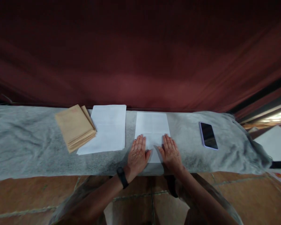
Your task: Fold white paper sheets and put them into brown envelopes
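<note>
While the left hand (137, 158) lies flat, fingers extended, on the near left part of a white sheet (152, 122), the right hand (172, 156) mirrors it at the right, neither gripping anything. The sheet rests on the grey-draped counter (184, 129) between a white paper stack (110, 131), overlapped by brown envelopes (73, 123), and a phone (208, 135).

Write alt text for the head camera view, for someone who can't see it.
A person's left hand and right hand lie flat on a white sheet on a gray cloth. To the left, a pile of brown, envelope-like papers overlaps a stack of white paper; to the right lies a phone with a dark screen.
</note>
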The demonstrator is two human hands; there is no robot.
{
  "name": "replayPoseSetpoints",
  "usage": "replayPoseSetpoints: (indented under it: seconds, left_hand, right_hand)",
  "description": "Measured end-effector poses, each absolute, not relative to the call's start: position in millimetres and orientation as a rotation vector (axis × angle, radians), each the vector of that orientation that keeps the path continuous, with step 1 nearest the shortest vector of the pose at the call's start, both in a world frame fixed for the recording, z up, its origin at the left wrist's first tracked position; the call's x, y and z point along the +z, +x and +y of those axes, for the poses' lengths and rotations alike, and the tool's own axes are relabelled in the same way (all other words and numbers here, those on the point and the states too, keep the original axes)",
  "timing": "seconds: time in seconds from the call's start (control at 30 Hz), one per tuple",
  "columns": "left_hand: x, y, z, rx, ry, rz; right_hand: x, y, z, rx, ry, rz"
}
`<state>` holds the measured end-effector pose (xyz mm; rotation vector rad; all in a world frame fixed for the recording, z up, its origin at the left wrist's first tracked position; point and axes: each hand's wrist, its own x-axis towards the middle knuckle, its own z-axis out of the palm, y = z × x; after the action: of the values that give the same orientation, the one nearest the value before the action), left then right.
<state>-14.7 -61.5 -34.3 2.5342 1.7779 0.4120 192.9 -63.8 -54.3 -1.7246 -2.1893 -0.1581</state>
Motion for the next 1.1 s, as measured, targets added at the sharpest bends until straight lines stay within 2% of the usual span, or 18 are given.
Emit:
replayPoseSetpoints:
  seconds: [0.3, 0.5, 0.67, 0.83, 1.1]
  left_hand:
    - [-24.9, -19.5, -53.5, 0.492, 2.532, 1.815]
    - [-10.2, 12.9, -0.1, 0.588, 2.593, 1.642]
    - [-22.1, 29.4, 42.0, 0.438, 2.647, 1.572]
    - [-39.4, 30.4, 63.1, 0.38, 2.684, 1.537]
    - [-35.9, 27.2, 86.2, 0.338, 2.559, 1.648]
  right_hand:
    - [-58.2, 209.0, -55.6, -0.143, -1.797, -2.117]
    - [-34.4, 190.6, -5.7, 0.072, -1.754, -2.081]
    - [-30.8, 165.7, 27.5, 0.182, -1.689, -2.083]
    - [-41.5, 151.2, 43.0, 0.138, -1.727, -2.111]
    - [-47.7, 143.9, 43.1, 0.033, -1.783, -2.066]
